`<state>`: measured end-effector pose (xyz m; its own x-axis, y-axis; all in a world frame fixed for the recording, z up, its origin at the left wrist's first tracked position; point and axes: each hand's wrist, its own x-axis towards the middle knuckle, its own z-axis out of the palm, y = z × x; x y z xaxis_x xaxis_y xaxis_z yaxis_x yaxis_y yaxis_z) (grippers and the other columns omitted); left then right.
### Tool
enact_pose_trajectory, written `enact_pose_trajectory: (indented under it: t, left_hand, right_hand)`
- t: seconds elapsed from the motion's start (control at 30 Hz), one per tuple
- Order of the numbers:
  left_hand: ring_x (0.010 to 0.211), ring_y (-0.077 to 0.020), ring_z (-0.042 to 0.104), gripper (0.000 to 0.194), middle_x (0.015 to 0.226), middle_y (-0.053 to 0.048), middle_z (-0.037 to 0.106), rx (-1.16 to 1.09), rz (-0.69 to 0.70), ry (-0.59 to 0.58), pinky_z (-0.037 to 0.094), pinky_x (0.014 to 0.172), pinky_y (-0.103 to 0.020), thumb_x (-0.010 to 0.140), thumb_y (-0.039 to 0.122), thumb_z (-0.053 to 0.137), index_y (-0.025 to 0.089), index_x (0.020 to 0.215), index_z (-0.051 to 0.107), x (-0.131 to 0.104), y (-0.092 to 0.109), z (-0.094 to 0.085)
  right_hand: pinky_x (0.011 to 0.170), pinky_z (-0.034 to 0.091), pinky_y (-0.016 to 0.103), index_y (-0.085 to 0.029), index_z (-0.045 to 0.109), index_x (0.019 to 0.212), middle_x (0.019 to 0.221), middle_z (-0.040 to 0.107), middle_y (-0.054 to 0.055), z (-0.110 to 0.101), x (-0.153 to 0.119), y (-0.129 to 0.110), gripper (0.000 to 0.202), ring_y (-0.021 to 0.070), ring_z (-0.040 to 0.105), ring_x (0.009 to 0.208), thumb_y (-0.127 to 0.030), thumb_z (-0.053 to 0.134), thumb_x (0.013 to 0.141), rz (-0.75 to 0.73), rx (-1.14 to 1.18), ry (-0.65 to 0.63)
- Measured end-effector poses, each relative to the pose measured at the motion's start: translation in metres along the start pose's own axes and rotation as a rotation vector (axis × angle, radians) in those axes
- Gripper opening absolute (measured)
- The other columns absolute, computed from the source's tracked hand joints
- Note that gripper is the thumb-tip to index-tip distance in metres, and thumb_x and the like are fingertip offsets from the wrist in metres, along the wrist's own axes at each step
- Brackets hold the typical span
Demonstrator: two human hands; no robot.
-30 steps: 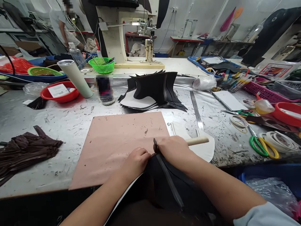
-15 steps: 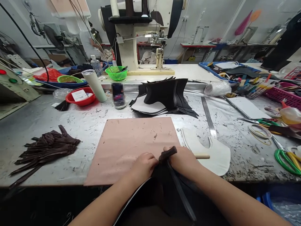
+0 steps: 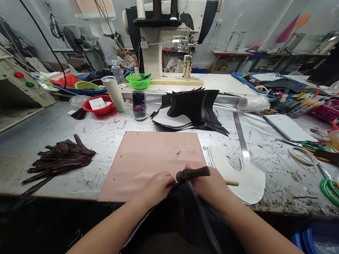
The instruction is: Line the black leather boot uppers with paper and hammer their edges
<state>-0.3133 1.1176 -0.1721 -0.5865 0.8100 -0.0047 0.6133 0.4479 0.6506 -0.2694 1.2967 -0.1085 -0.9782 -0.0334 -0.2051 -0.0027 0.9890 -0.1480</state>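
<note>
A dark hammer head (image 3: 194, 174) juts out over the near edge of the pink board, its pale wooden handle (image 3: 232, 182) passing under my right hand (image 3: 210, 183), whose fingers are wrapped round it. Just left of the head, my left hand (image 3: 159, 184) pinches the edge of a black sheet piece (image 3: 169, 215) that hangs down toward my lap. A narrow black strip (image 3: 202, 215) runs down across this piece. The pink board (image 3: 159, 148) lies flat beyond both hands. My right fingertips are partly hidden by the hammer head.
Dark brown strips (image 3: 62, 158) lie at left, white cut pieces (image 3: 251, 180) and a steel ruler (image 3: 240, 135) at right. Stacked black pieces (image 3: 193, 107), a red bowl (image 3: 99, 106) and a tumbler (image 3: 114, 93) stand behind. Scissors (image 3: 328, 190) lie far right; a sewing machine (image 3: 156, 46) rises behind.
The hammer head has turned more level and now reaches further right over my right hand. The camera view has shifted slightly, so the table's things appear further right. Both hands keep their hold.
</note>
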Motion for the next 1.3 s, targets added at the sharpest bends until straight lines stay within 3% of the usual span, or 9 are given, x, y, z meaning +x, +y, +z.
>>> enact_pose_trajectory:
  t: [0.1, 0.27, 0.4, 0.53, 0.7, 0.87, 0.97, 1.1, 1.3]
  left_hand:
    - [0.077, -0.016, 0.052, 0.025, 0.079, -0.003, 0.057, 0.041, 0.008, 0.012, 0.041, 0.071, -0.026, 0.076, 0.008, 0.045, 0.019, 0.086, 0.065, -0.004, 0.0, -0.001]
    - [0.08, -0.015, 0.053, 0.03, 0.082, -0.002, 0.058, 0.022, -0.022, -0.025, 0.041, 0.073, -0.024, 0.073, 0.004, 0.044, 0.021, 0.088, 0.064, -0.01, -0.001, -0.004]
    - [0.078, -0.0155, 0.052, 0.028, 0.081, -0.002, 0.057, 0.054, -0.019, -0.011, 0.041, 0.073, -0.025, 0.075, 0.008, 0.045, 0.021, 0.089, 0.065, -0.014, -0.001, -0.002]
    - [0.08, -0.0154, 0.052, 0.028, 0.081, -0.003, 0.058, 0.038, -0.026, 0.021, 0.041, 0.074, -0.025, 0.076, 0.007, 0.042, 0.02, 0.088, 0.064, -0.019, -0.001, 0.0]
    - [0.077, -0.0164, 0.051, 0.026, 0.081, -0.003, 0.057, 0.073, -0.035, 0.011, 0.041, 0.07, -0.026, 0.075, 0.009, 0.044, 0.021, 0.086, 0.065, -0.021, -0.005, -0.002]
    - [0.077, -0.0156, 0.053, 0.023, 0.078, -0.003, 0.057, 0.003, -0.053, -0.043, 0.041, 0.07, -0.024, 0.074, 0.007, 0.044, 0.018, 0.08, 0.064, -0.021, -0.009, -0.005]
    - [0.073, -0.0154, 0.052, 0.018, 0.075, -0.002, 0.056, -0.012, -0.119, -0.011, 0.04, 0.067, -0.025, 0.077, 0.015, 0.047, 0.019, 0.079, 0.064, -0.022, -0.012, -0.004]
    - [0.074, -0.0149, 0.052, 0.017, 0.074, -0.001, 0.056, -0.071, -0.15, -0.035, 0.04, 0.069, -0.024, 0.077, 0.017, 0.047, 0.02, 0.076, 0.063, -0.025, -0.012, -0.005]
    - [0.069, -0.0147, 0.051, 0.017, 0.071, 0.0, 0.054, -0.085, -0.289, 0.002, 0.041, 0.063, -0.024, 0.079, 0.029, 0.048, 0.019, 0.073, 0.061, -0.031, -0.014, -0.008]
  right_hand:
    - [0.048, 0.019, 0.026, -0.02, 0.059, 0.079, 0.069, 0.064, 0.003, 0.002, 0.0, -0.004, 0.017, 0.0153, 0.056, 0.06, -0.013, 0.045, 0.075, -0.014, -0.025, -0.092]
    - [0.049, 0.019, 0.025, -0.021, 0.06, 0.083, 0.071, 0.065, 0.003, 0.001, 0.0, -0.007, 0.019, 0.0159, 0.057, 0.064, -0.013, 0.045, 0.075, -0.019, -0.001, -0.031]
    - [0.049, 0.019, 0.026, -0.018, 0.062, 0.077, 0.071, 0.065, 0.005, 0.002, 0.002, -0.011, 0.017, 0.0167, 0.058, 0.065, -0.01, 0.047, 0.071, -0.054, -0.039, -0.125]
    - [0.049, 0.019, 0.026, -0.02, 0.062, 0.081, 0.073, 0.065, 0.004, 0.003, 0.002, -0.015, 0.021, 0.0161, 0.058, 0.064, -0.011, 0.044, 0.074, -0.08, -0.001, -0.029]
    - [0.049, 0.02, 0.026, -0.019, 0.061, 0.076, 0.072, 0.066, 0.005, 0.003, 0.002, -0.014, 0.02, 0.0165, 0.058, 0.064, -0.009, 0.046, 0.07, -0.059, -0.015, -0.107]
    - [0.049, 0.02, 0.025, -0.02, 0.061, 0.083, 0.072, 0.065, 0.003, 0.001, 0.004, -0.019, 0.02, 0.0156, 0.056, 0.063, -0.013, 0.047, 0.072, -0.066, 0.038, -0.056]
    - [0.049, 0.02, 0.025, -0.019, 0.061, 0.078, 0.071, 0.065, 0.004, 0.002, 0.006, -0.021, 0.019, 0.0157, 0.056, 0.062, -0.009, 0.047, 0.069, -0.109, 0.004, -0.115]
    - [0.05, 0.019, 0.025, -0.02, 0.06, 0.08, 0.071, 0.064, 0.003, 0.004, 0.005, -0.022, 0.021, 0.0151, 0.056, 0.064, -0.008, 0.045, 0.071, -0.143, 0.03, -0.019]
    - [0.051, 0.021, 0.026, -0.018, 0.061, 0.075, 0.071, 0.064, 0.004, 0.006, 0.006, -0.025, 0.018, 0.0154, 0.056, 0.065, -0.009, 0.047, 0.071, -0.172, 0.007, -0.085]
